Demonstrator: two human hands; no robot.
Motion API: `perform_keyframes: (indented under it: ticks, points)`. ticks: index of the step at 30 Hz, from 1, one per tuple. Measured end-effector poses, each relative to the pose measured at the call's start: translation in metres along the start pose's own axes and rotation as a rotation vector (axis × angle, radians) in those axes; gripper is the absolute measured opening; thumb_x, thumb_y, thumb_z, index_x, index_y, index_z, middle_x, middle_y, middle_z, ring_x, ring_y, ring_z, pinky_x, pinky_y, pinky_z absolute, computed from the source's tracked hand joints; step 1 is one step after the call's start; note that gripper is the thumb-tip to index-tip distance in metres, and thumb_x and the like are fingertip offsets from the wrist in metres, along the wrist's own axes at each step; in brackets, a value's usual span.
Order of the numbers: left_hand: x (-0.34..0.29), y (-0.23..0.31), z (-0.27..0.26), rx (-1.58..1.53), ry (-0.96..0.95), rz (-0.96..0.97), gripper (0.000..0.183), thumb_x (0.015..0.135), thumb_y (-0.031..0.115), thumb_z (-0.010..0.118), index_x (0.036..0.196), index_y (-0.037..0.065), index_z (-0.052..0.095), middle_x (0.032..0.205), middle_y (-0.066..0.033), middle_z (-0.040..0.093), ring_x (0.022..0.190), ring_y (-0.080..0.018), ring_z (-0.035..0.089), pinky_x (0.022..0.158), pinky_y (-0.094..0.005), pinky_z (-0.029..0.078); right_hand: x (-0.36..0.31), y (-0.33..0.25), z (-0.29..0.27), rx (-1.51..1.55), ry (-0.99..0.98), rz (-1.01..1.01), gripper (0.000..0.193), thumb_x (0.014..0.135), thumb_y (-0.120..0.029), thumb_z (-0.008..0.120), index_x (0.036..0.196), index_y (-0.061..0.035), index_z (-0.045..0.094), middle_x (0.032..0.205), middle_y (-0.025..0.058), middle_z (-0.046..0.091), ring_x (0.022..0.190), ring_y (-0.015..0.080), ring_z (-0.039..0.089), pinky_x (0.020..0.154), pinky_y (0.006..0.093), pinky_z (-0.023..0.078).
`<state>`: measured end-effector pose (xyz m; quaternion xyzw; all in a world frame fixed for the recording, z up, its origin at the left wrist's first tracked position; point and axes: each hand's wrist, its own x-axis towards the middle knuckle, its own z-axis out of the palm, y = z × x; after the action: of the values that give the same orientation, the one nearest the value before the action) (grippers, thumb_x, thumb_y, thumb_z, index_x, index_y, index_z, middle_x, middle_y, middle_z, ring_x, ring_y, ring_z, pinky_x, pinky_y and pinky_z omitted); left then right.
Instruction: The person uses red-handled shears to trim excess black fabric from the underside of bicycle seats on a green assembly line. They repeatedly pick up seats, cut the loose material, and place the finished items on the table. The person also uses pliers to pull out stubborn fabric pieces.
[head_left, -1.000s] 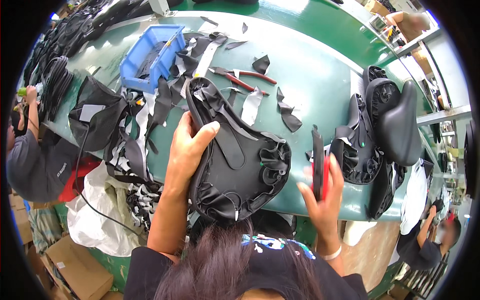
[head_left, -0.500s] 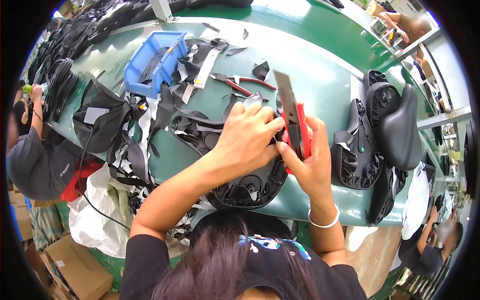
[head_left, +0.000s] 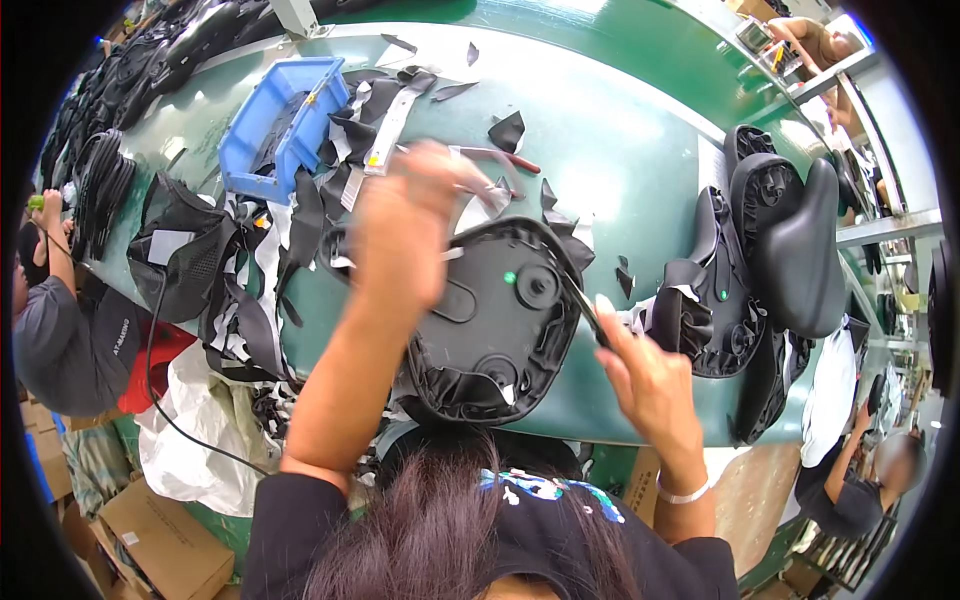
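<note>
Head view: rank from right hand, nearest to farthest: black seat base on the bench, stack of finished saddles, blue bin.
From the right hand:
1. Black seat base, just to its left, underside up at the bench's near edge.
2. Stack of finished saddles, up and to the right.
3. Blue bin, far left, across the green bench.

Black bicycle saddle with plastic underside up (head_left: 495,320): a second ago it was held raised, cover side showing; now flipped, base plate up, near the front edge of the green table (head_left: 640,130). Left hand (head_left: 405,235) has moved from gripping the saddle's left side to above its top-left part, blurred in motion. Right hand (head_left: 650,375) came up from below the front edge to the saddle's right rim, thin dark tool (head_left: 582,310) now against the rim.
</note>
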<state>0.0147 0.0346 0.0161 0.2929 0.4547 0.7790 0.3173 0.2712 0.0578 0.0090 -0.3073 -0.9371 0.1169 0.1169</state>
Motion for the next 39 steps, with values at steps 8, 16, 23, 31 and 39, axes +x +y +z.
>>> perform_keyframes:
  ticks: [8, 16, 23, 31, 39]
  points:
    - [0.000, -0.011, -0.030, 0.983, -0.253, 0.066, 0.043, 0.095, 0.043, 0.050, 0.100, 0.001, 0.059, 0.081, -0.0128, 0.066, 0.080, -0.0286, 0.065, 0.071, -0.0388, 0.047, 0.015, -0.006, -0.023, -0.090, -0.028, -0.021, 0.054, 0.081, -0.016, 0.065, 0.133, -0.0211, 0.052, 0.069, 0.0060, 0.054, 0.051, 0.0219, 0.055, 0.047, 0.0349, 0.041]
    - [-0.040, -0.016, -0.031, 1.407, -0.259, 0.010, 0.043, 0.096, 0.044, 0.045, 0.086, 0.007, 0.064, 0.069, -0.0154, 0.063, 0.065, -0.0376, 0.061, 0.058, -0.0452, 0.046, -0.018, -0.038, -0.013, -0.206, -0.249, 0.216, 0.051, 0.084, -0.017, 0.063, 0.133, -0.0157, 0.049, 0.064, 0.0095, 0.056, 0.048, 0.0284, 0.056, 0.049, 0.0413, 0.043]
    - [-0.050, -0.013, -0.037, 1.453, -0.225, 0.015, 0.040, 0.097, 0.042, 0.043, 0.090, 0.007, 0.062, 0.076, -0.0127, 0.064, 0.069, -0.0359, 0.061, 0.059, -0.0441, 0.046, -0.028, -0.039, -0.025, 0.440, 0.040, 0.389, 0.052, 0.086, -0.008, 0.061, 0.135, -0.0072, 0.044, 0.108, 0.0240, 0.062, 0.085, 0.0383, 0.066, 0.071, 0.0376, 0.053]
    - [-0.054, -0.008, -0.029, 1.433, -0.218, -0.041, 0.042, 0.097, 0.044, 0.042, 0.092, 0.008, 0.062, 0.078, -0.0120, 0.063, 0.072, -0.0350, 0.060, 0.062, -0.0437, 0.046, 0.060, -0.002, 0.026, 0.326, 0.200, -0.001, 0.056, 0.080, 0.000, 0.066, 0.132, -0.0037, 0.045, 0.094, 0.0090, 0.067, 0.073, 0.0140, 0.064, 0.061, 0.0302, 0.050]
    - [-0.036, -0.002, 0.002, 1.285, -0.569, 0.564, 0.028, 0.075, 0.028, 0.069, 0.099, 0.013, 0.066, 0.118, -0.0062, 0.054, 0.116, -0.0280, 0.046, 0.100, -0.0468, 0.027, 0.050, -0.020, 0.008, 0.954, 0.161, 0.317, 0.049, 0.081, -0.004, 0.066, 0.126, -0.0024, 0.048, 0.083, 0.0024, 0.062, 0.069, 0.0079, 0.058, 0.062, 0.0227, 0.048]
